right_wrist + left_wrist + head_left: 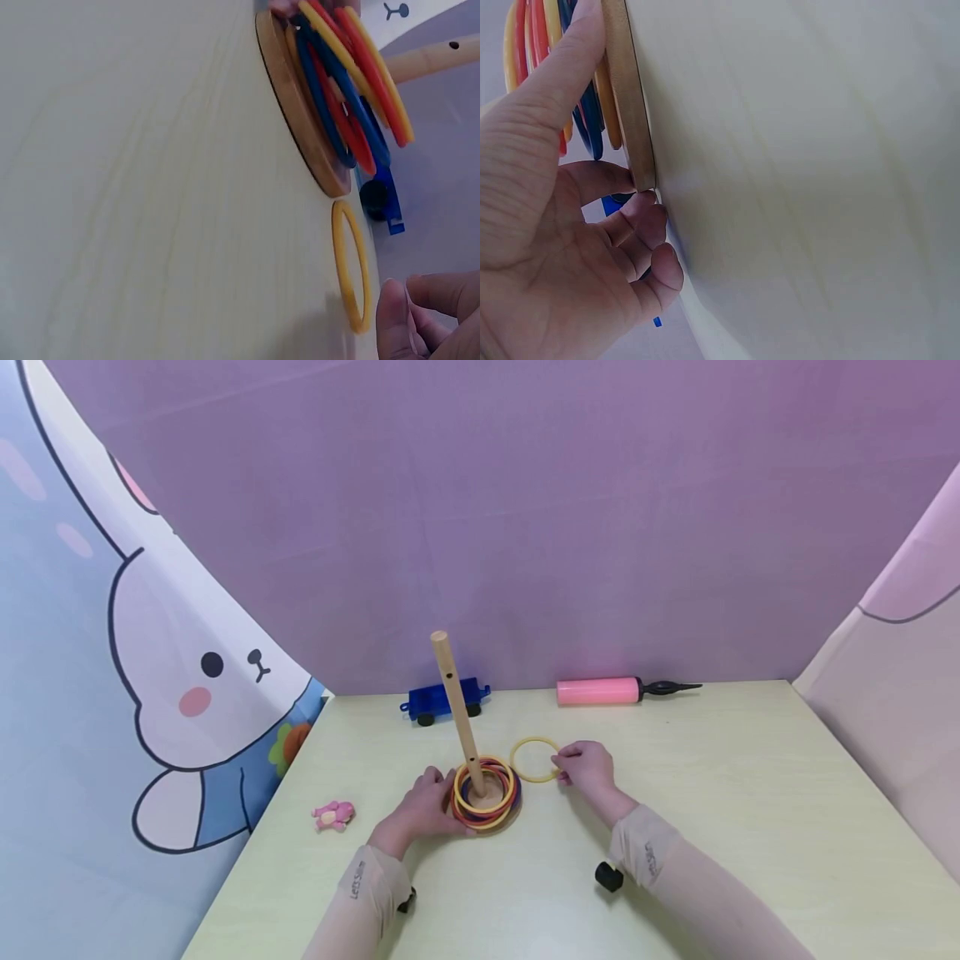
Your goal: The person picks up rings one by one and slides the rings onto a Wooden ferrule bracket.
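A wooden ring-toss stand [455, 710], a tall peg on a round base, stands on the table with several yellow, red, blue and orange rings [487, 821] stacked loosely around the peg. My left hand [427, 806] grips the left edge of the base [634, 112], thumb at the near side and index finger against the rim. To the right of the stand, a single yellow ring [340, 259] lies flat on the table. At that ring's right edge is my right hand [588, 768], its thumb and index fingertips close together with nothing visible between them.
Behind the stand sits a blue toy wagon [431, 702] with black wheels. A pink hand pump [600, 691] with a black nozzle lies along the back edge. At the left is a small pink toy figure [333, 815]. A purple cloth [525, 527] hangs behind the table [735, 810].
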The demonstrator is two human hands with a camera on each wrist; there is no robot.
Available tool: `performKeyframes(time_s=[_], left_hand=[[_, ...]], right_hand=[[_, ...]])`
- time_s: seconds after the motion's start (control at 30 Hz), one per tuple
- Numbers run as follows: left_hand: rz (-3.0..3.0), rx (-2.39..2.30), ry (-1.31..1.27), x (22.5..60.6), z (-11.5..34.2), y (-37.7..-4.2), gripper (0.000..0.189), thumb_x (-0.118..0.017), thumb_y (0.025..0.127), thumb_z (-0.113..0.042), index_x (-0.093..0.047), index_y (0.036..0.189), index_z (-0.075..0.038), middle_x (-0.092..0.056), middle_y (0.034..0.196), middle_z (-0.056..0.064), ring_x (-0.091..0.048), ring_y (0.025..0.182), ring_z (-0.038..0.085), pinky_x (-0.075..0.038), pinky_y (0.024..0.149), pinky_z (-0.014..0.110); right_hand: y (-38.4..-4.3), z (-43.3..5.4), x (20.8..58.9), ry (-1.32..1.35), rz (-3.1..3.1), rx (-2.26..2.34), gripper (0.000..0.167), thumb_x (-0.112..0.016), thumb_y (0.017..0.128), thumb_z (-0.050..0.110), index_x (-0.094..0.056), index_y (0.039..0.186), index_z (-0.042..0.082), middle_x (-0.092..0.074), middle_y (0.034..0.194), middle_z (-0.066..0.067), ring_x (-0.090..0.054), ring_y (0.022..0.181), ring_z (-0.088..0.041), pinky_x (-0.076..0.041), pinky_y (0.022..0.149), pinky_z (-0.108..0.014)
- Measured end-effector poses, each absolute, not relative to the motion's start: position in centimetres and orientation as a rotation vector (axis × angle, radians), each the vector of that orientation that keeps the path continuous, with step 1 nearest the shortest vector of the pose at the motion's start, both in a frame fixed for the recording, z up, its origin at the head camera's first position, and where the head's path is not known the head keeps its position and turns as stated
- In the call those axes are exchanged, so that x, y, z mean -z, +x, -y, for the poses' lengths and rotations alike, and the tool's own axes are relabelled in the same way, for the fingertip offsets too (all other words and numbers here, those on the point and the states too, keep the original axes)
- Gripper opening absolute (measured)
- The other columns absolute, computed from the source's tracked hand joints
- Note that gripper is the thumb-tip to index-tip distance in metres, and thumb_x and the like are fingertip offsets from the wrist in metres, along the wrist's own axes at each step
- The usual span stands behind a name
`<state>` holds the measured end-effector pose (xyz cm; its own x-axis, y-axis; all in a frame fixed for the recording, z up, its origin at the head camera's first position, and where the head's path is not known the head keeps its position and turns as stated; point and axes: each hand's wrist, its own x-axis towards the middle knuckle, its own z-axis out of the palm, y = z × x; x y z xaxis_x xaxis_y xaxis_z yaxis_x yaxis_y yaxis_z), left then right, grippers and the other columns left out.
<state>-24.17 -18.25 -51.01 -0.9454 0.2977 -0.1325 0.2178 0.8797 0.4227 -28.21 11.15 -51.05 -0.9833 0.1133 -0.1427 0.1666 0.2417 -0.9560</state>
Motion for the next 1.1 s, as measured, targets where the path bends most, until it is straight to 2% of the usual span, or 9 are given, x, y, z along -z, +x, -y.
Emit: performKeyframes(time_s=[0.23, 0.47, 0.63, 0.8, 0.9, 1.1], left_hand=[[-2.843, -0.620, 0.379, 51.1, 18.3, -24.3, 0.114, -0.085, 0.062, -0.059, -0.035, 0.152, -0.009, -0.041, 0.111, 0.007, -0.042, 0.099, 0.023, -0.042, 0.084, 0.043], [-2.838, -0.613, 0.366, 50.9, 18.1, -24.2, 0.114, -0.086, 0.062, -0.058, -0.034, 0.152, -0.009, -0.041, 0.111, 0.007, -0.041, 0.099, 0.023, -0.042, 0.085, 0.042], [-2.845, -0.599, 0.372, 50.9, 18.1, -24.2, 0.114, -0.086, 0.062, -0.057, -0.034, 0.152, -0.009, -0.041, 0.109, 0.006, -0.041, 0.097, 0.022, -0.042, 0.083, 0.040], [-2.853, -0.591, 0.392, 50.9, 18.1, -24.2, 0.115, -0.087, 0.061, -0.057, -0.035, 0.151, -0.008, -0.041, 0.108, 0.007, -0.041, 0.096, 0.022, -0.042, 0.081, 0.040], [-2.849, -0.592, 0.383, 50.9, 18.1, -24.2, 0.114, -0.087, 0.061, -0.057, -0.035, 0.152, -0.009, -0.041, 0.109, 0.006, -0.041, 0.096, 0.022, -0.042, 0.082, 0.040], [-2.842, -0.604, 0.363, 50.8, 18.1, -24.2, 0.114, -0.086, 0.062, -0.057, -0.035, 0.152, -0.010, -0.041, 0.110, 0.006, -0.041, 0.098, 0.023, -0.042, 0.083, 0.041]], right_hand=[[-28.9, -11.5, 51.6, 0.334, -2.519, 1.783, 0.012, -0.073, 0.086, 0.007, -0.069, 0.092, -0.004, -0.070, 0.082, -0.018, -0.065, 0.057, -0.018, -0.053, 0.053, -0.028], [-29.1, -11.4, 52.0, 0.298, -2.689, 1.565, 0.017, -0.075, 0.085, 0.015, -0.069, 0.088, 0.000, -0.067, 0.067, -0.010, -0.060, 0.050, -0.013, -0.047, 0.050, -0.025], [-29.7, -11.2, 52.4, 0.286, -2.789, 1.415, 0.018, -0.077, 0.083, 0.020, -0.069, 0.083, 0.003, -0.063, 0.060, -0.002, -0.059, 0.053, -0.014, -0.045, 0.058, -0.028], [-29.8, -11.1, 52.5, 0.271, -2.858, 1.296, 0.017, -0.078, 0.081, 0.019, -0.070, 0.081, 0.004, -0.065, 0.066, -0.004, -0.060, 0.065, -0.021, -0.048, 0.069, -0.037], [-29.7, -11.3, 52.3, 0.252, -2.884, 1.249, 0.014, -0.077, 0.081, 0.016, -0.071, 0.081, 0.003, -0.067, 0.073, -0.006, -0.061, 0.071, -0.024, -0.049, 0.072, -0.040], [-29.3, -11.9, 51.7, 0.217, -2.903, 1.205, 0.005, -0.073, 0.076, 0.008, -0.071, 0.074, 0.003, -0.066, 0.070, -0.007, -0.060, 0.067, -0.024, -0.049, 0.066, -0.039]])
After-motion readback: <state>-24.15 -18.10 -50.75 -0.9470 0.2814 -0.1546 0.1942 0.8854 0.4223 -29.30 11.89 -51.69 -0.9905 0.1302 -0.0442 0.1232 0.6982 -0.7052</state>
